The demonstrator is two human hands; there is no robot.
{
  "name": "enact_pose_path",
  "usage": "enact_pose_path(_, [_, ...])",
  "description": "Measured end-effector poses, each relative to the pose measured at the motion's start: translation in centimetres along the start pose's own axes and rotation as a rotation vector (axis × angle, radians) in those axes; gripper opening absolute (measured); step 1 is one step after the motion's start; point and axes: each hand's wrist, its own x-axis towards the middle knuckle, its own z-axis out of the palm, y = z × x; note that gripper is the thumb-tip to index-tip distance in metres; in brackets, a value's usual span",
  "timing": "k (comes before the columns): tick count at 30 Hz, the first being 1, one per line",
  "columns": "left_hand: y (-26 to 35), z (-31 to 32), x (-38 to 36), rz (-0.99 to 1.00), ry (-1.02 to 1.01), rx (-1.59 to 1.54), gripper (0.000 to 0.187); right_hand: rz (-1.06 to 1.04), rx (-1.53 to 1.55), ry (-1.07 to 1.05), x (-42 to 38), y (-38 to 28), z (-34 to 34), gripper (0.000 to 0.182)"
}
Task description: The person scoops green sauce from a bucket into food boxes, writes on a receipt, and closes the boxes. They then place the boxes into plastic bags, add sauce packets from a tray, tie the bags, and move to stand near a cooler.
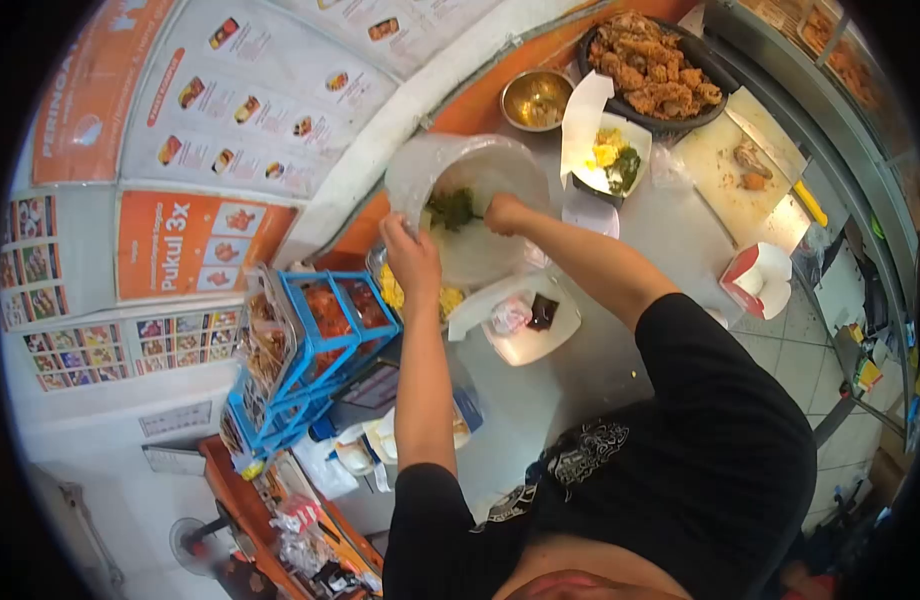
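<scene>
My left hand (412, 262) is closed on the near left rim of a large whitish tub (515, 165) lined with clear plastic. Inside the tub lies a clump of dark green leaves (452, 208). My right hand (504, 214) is closed inside the tub, just right of the leaves, on what looks like a thin utensil, mostly hidden. Below the tub stands an open white box (545, 340) with a wrapped pinkish packet (511, 314) and a dark packet (543, 311). Yellow food (450, 299) shows beside my left wrist.
A black bowl of fried chicken (650, 70), a metal bowl (537, 100) and an open box with yellow and green food (622, 160) stand behind. At right are a cutting board (715, 165), a knife with a yellow handle (810, 203) and a red-white box (757, 280). Blue baskets (305, 345) stand left.
</scene>
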Motion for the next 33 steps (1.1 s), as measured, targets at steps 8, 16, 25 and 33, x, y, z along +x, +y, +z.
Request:
enact_pose_path(8, [-0.3, -1.1, -1.7, -0.038, -0.017, 0.0, 0.031, 0.179, 0.442, -0.15, 1.0, 1.2, 0.9, 0.015])
enact_pose_path(16, [-0.8, -1.6, -1.4, -0.132, -0.004, -0.017, 0.03, 0.246, 0.699, -0.313, -2.8, -1.2, -4.9, 0.015])
enact_pose_path(25, [-1.4, -2.7, -2.2, -0.262, 0.119, -0.078, 0.027, 0.076, 0.711, -0.446, -13.0, -5.8, -10.5, 0.033])
enact_pose_path(33, [-2.9, -7.7, -3.7, -0.373, 0.276, -0.085, 0.025, 0.051, 0.616, -0.618, -23.0, -10.9, -10.0, 0.034])
